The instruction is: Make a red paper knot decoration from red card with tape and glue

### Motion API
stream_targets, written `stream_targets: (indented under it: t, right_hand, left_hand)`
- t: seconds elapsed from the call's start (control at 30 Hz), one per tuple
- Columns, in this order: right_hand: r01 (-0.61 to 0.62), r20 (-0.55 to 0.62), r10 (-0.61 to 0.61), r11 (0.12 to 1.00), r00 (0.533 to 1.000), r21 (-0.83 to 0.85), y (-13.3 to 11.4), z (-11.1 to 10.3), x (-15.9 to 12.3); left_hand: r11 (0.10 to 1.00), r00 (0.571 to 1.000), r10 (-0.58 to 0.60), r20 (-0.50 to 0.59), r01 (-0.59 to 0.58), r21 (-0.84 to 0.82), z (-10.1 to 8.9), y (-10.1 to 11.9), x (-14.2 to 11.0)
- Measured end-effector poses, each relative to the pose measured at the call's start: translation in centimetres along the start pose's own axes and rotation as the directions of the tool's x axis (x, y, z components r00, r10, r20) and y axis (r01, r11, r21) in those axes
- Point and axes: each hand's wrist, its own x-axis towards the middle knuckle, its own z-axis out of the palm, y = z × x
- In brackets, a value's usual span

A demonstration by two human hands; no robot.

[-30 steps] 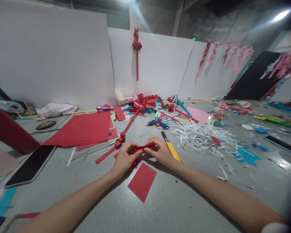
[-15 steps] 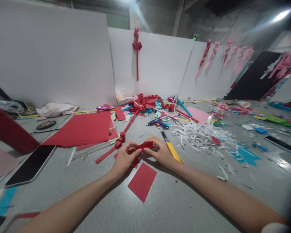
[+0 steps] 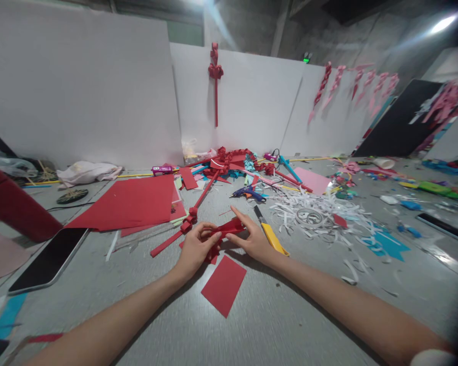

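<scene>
Pinches the folded red paper (image 3: 232, 226) at one end with the left hand (image 3: 196, 247). Lies lengthwise from that grip toward the right hand (image 3: 255, 241), spread around the other end.

Even, rather dim light; a lamp (image 3: 444, 24) flares at upper right, a bluish streak slants down near top centre. Glare whitens the desk (image 3: 275, 325) at right, soft shadows lie beneath the arms (image 3: 328, 292), far streamers (image 3: 369, 80) look stretched and soft
</scene>
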Motion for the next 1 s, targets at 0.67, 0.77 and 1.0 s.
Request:
stream_targets:
  t: [0.67, 0.77, 1.0]
  right_hand:
    - [-0.197, -0.044, 0.227, 0.914, 0.973, 0.354, -0.1, 0.4, 0.3]
    - [-0.194, -0.016, 0.222, 0.885, 0.975, 0.423, -0.1, 0.5, 0.3]
    - [-0.146, -0.049, 0.181, 0.905, 0.982, 0.4, -0.2, 0.3, 0.3]
  left_hand:
    - [0.999, 1.0, -0.017, -0.023, 0.017, -0.03, 0.1, 1.1, -0.3]
    - [0.999, 1.0, -0.012, -0.028, 0.011, -0.036, 0.2, 1.2, -0.3]
    - [0.999, 1.0, -0.008, -0.025, 0.007, -0.041, 0.2, 1.2, -0.3]
